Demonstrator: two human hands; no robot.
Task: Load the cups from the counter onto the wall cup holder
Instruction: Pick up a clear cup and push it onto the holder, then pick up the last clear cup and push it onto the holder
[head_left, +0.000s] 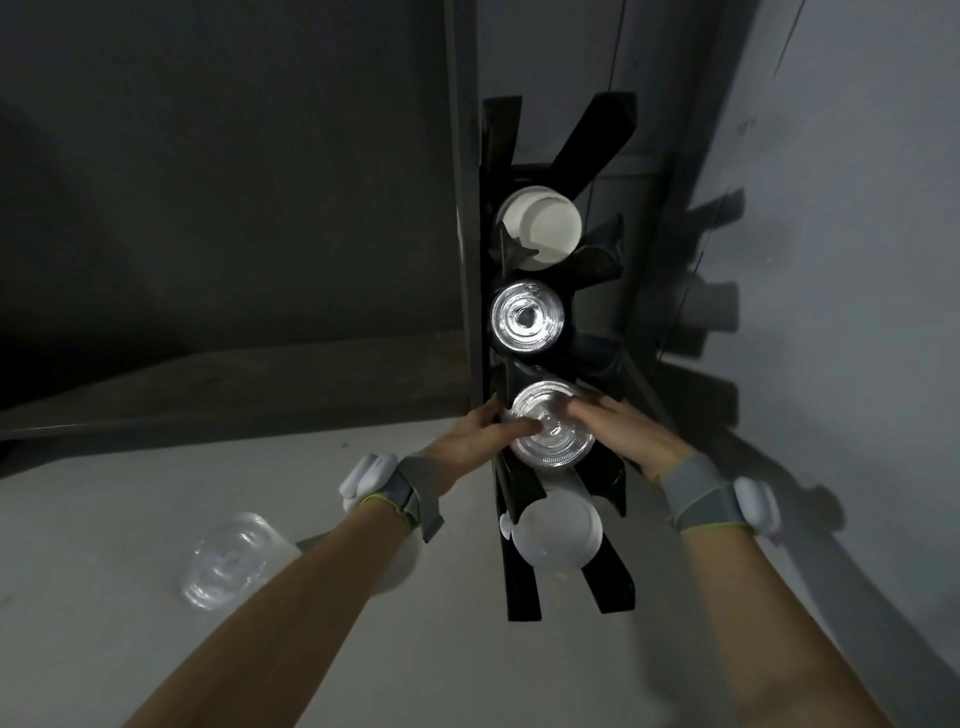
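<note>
**Both hands on a clear cup stack at the wall holder**

A pale grey desk (156, 519) runs under a dim, dark wall on the left and a lighter grey wall on the right, where the rack throws hard shadows. A black cup holder (519, 587) hangs in the corner between them, its angled arms stacked one above another.

Four slots show cups end-on: white cups (543, 223) at the top, a clear ribbed stack (527, 317) below, another clear stack (553, 431) third, and white cups (558, 530) lowest. One clear cup (228, 558) lies on its side on the desk, beside the left forearm.

The left hand (478, 431) and right hand (618, 431) close on the third stack from either side, fingers curled over its rim, left thumb across its face. Both wrists wear grey straps with white units.
</note>
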